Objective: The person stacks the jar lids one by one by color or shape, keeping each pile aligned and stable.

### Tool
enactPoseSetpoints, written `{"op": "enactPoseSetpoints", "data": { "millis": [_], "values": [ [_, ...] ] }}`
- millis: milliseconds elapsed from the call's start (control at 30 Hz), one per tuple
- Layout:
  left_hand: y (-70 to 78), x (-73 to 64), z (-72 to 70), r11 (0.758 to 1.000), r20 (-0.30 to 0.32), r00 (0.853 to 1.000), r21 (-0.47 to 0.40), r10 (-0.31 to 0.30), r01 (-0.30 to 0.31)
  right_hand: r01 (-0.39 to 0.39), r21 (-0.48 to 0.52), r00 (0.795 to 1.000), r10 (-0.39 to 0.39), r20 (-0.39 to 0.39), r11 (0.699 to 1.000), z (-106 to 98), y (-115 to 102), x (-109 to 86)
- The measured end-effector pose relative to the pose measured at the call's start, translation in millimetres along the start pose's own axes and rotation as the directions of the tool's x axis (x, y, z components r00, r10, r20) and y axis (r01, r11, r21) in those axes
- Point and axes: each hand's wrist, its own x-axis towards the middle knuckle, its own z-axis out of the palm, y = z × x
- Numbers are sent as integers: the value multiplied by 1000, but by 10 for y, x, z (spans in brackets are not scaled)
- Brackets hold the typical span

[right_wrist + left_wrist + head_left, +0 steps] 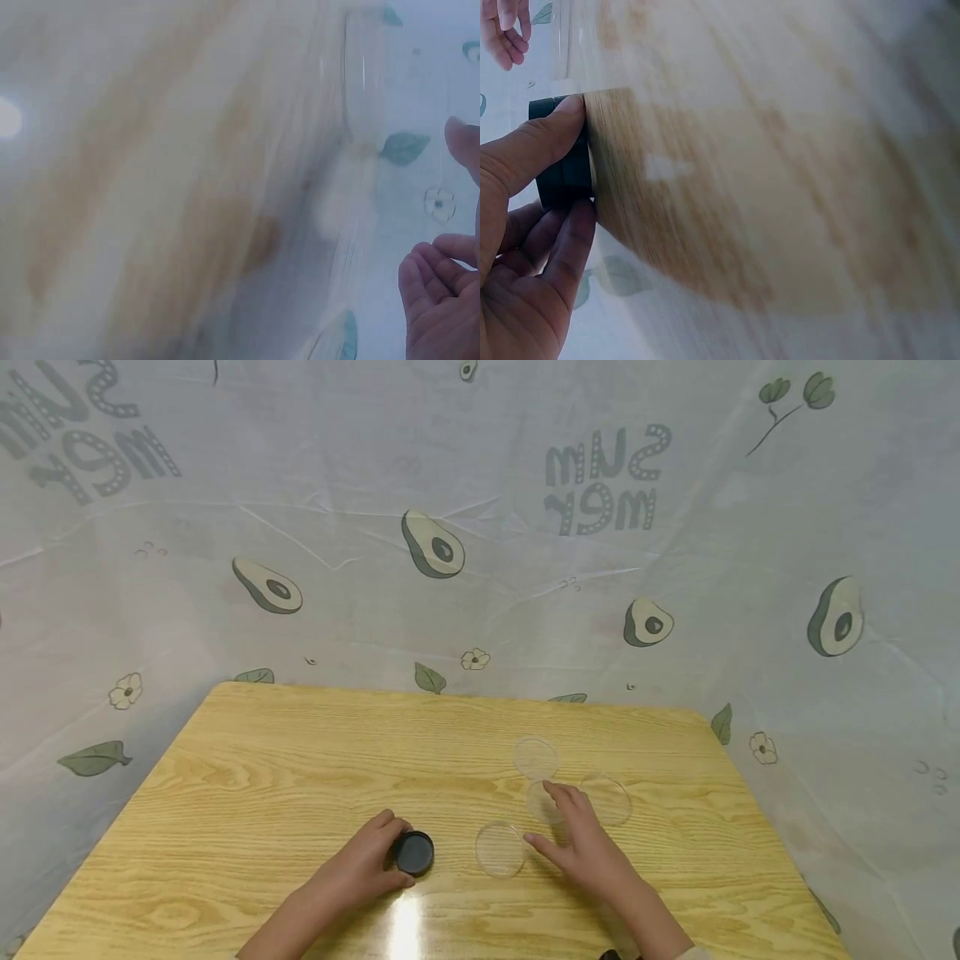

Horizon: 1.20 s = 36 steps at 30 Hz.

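My left hand (367,864) grips a small black round container (415,853) on the wooden table, fingers on its far side and thumb on the near side. In the left wrist view, the black container (566,165) is a short cylinder with a seam around it, pinched between thumb and fingertips. My right hand (585,847) hovers with thumb and fingers apart, holding nothing. Just left of its thumb lies a clear round dish (500,849). Another clear round piece (545,802) is partly hidden behind its fingers. The right wrist view shows that hand (446,292) at the edge.
Two more clear round pieces lie farther back, a thin disc (536,758) and a rimmed dish (607,799). A pale avocado-print cloth (360,593) hangs behind the wooden table (315,752). Light glares off the table's near edge.
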Motion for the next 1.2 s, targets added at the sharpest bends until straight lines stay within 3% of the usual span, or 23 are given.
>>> {"op": "enactPoseSetpoints", "data": {
  "millis": [267,667,1200],
  "values": [
    [-10,-11,-11,1000,0,1000,4,-8,8,-7,-20,998,5,-67,1000,-22,244,139],
    [-18,-4,-6,1000,-3,1000,0,-11,11,-102,23,995,102,12,995,-43,356,280],
    [1,35,13,1000,0,1000,11,-29,29,-38,-69,998,40,38,997,-30,391,337]
  ]
}}
